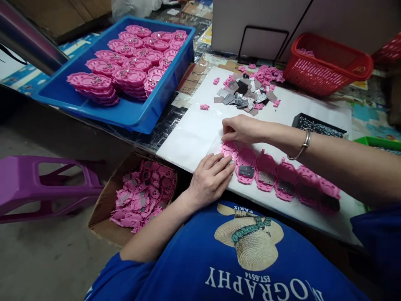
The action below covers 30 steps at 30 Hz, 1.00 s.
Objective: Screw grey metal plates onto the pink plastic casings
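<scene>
The left hand lies open, apparently steadying a shell; the right is pinched closed just beyond, any contents hidden. More shells line up rightward, seemingly for easy reach.

Left grip flat on the end pink casing; right grip pinched just beyond it; row of pink casings beside the left grip; metal plates beyond the right grip

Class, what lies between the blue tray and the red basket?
A heap of grey plates and small pink plastic parts on the white sheet, in the head view.
</scene>
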Tool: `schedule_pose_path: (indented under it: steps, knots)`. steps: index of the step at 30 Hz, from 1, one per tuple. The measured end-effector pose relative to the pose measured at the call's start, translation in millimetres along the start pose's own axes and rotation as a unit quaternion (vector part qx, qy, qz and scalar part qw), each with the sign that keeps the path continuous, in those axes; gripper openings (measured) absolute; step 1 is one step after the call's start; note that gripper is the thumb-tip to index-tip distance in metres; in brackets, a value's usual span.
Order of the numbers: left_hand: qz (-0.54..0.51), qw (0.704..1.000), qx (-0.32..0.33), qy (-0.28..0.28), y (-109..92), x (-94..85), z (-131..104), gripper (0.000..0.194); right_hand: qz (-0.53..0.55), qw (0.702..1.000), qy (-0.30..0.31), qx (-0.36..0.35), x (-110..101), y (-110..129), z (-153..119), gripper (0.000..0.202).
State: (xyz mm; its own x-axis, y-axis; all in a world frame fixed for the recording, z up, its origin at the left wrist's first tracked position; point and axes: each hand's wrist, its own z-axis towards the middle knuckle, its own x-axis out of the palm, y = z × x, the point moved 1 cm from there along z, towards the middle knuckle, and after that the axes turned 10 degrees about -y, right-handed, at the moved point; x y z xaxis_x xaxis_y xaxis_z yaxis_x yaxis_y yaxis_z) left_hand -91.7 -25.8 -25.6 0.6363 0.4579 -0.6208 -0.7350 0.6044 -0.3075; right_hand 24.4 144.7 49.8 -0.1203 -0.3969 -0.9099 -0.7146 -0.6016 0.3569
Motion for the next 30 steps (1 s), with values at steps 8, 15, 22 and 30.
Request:
schedule_pose_path:
  steps: [8, 15, 22, 30]
  knots:
    - [-0.027, 1.0, 0.0, -0.002, 4, 0.4, -2, 0.032, 0.343, 0.924, -0.102, 0.134, -40, -34, -39, 0.005]
    - [-0.043, 0.999, 0.0, 0.01, 4, -3.3, 1, 0.039, 0.493, 0.827, -0.184, 0.198, -36, -71, -124, 0.01]
    - [-0.053, 0.992, 0.118, 0.004, -37, 4.6, 34, 0.039, 0.483, 0.832, -0.131, 0.24, -26, -105, -187, 0.015]
    - [-0.077, 0.945, 0.276, 0.157, -112, 78.8, 74, 0.035, 0.413, 0.872, -0.14, 0.224, -19, -110, -205, 0.02]
